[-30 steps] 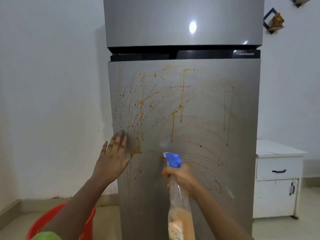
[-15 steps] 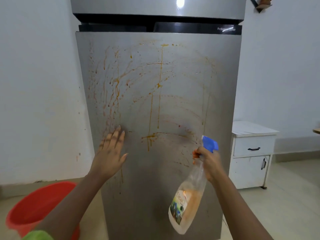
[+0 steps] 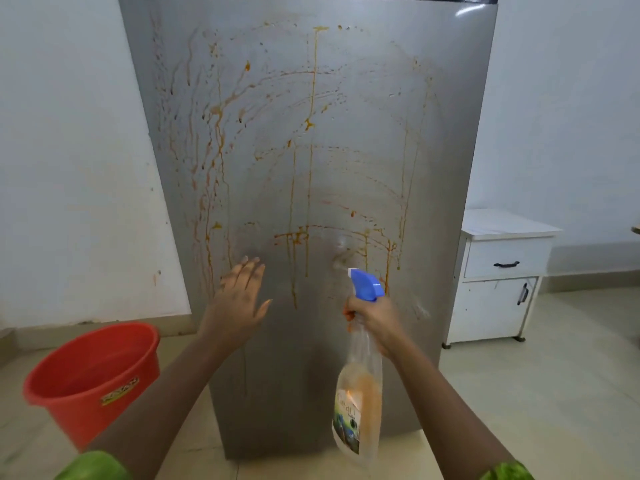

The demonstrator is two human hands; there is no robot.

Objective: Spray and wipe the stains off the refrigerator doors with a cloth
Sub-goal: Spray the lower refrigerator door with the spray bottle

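White walls (image 3: 69, 168) flank the grey refrigerator door (image 3: 346, 168), which fills the middle of my view. Its left edge runs close to the wall and its right edge stands just beside a small white cabinet (image 3: 498, 289) with black handles. Pale floor tiles (image 3: 536, 393) lie open on the right; on the left a red plastic bucket (image 3: 90, 379) sits near the door's lower corner.

The door is smooth, brushed metal, streaked with orange stains (image 3: 313, 98) — long vertical drips crossed by thin smeared arcs.

I see my left hand (image 3: 239, 299) with its fingers straight and flat against the door's lower left. My right hand (image 3: 375, 320) grips the neck of a clear spray bottle (image 3: 360, 403) — blue trigger head pointing at the door, labelled body hanging below the fist.
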